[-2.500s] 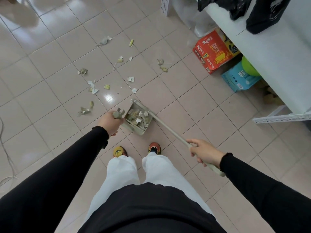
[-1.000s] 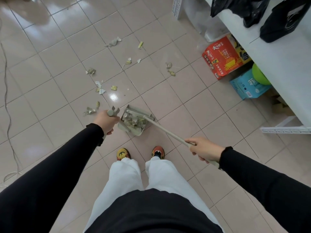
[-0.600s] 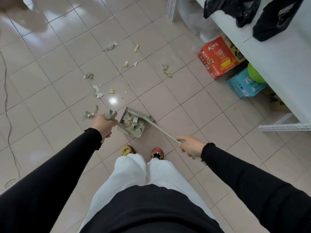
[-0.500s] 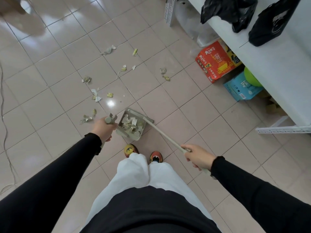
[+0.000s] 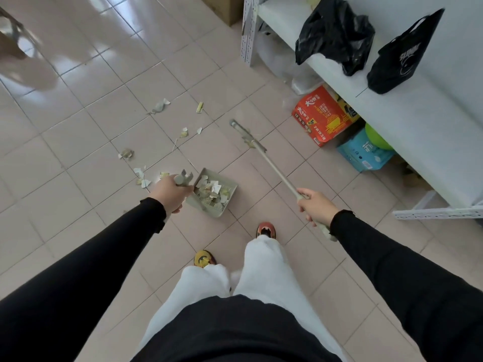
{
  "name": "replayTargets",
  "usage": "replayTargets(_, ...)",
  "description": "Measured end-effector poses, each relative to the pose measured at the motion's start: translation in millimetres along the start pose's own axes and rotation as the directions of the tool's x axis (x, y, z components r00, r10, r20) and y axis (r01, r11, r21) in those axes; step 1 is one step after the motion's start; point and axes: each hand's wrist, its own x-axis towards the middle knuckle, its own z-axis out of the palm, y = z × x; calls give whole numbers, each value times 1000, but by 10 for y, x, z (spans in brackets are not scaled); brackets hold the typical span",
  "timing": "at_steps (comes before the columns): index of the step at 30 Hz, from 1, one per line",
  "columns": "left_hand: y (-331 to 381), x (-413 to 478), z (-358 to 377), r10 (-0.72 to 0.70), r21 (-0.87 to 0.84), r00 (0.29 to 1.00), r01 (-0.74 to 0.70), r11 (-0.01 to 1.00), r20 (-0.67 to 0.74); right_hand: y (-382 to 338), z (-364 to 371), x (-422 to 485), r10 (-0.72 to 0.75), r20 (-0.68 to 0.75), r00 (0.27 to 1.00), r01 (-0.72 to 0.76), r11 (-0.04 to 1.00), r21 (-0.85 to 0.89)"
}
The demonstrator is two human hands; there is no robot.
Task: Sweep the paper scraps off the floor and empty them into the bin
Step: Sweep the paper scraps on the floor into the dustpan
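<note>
My left hand (image 5: pixel 170 193) is closed around the handle of the grey plastic dustpan (image 5: pixel 213 192) full of paper bits, my right hand (image 5: pixel 315 206) grips the long grey broom stick (image 5: pixel 271 165), and more torn paper scraps (image 5: pixel 159 107) lie farther off on the pink tiled floor (image 5: pixel 86 131).

Open tiled floor (image 5: pixel 78 165) ahead and left; shelf (image 5: pixel 418 131) and, seemingly, boxes (image 5: pixel 321 116) crowd right

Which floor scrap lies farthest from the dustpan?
The grey crumpled scrap at the top of the scatter, left of the small yellow piece. The other scraps all lie closer to the dustpan.
</note>
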Motion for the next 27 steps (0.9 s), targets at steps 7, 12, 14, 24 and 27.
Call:
replayTargets(7,812,529,451,-3,-29,999,2,1000,-32,-524,-853,1073,-11,22,1000,14,992,-125)
replayTargets(12,1422,987,842,-45,-51,999,44,998,-30,-897,-1361,1793,-1,52,999,12,977,-212)
replayTargets(14,1630,1134,974,-56,-53,998,55,997,-30,-1031,-1502,2010,24,74,997,-6,974,-228)
replayTargets(24,2167,1525,1282,-97,21,995,97,995,-18,-841,-2003,1851,117,310,943,18,916,-401)
replayTargets(27,2168,1523,1318,-112,0,993,112,994,-29,-675,-2331,1438,108,353,929,21,939,-343)
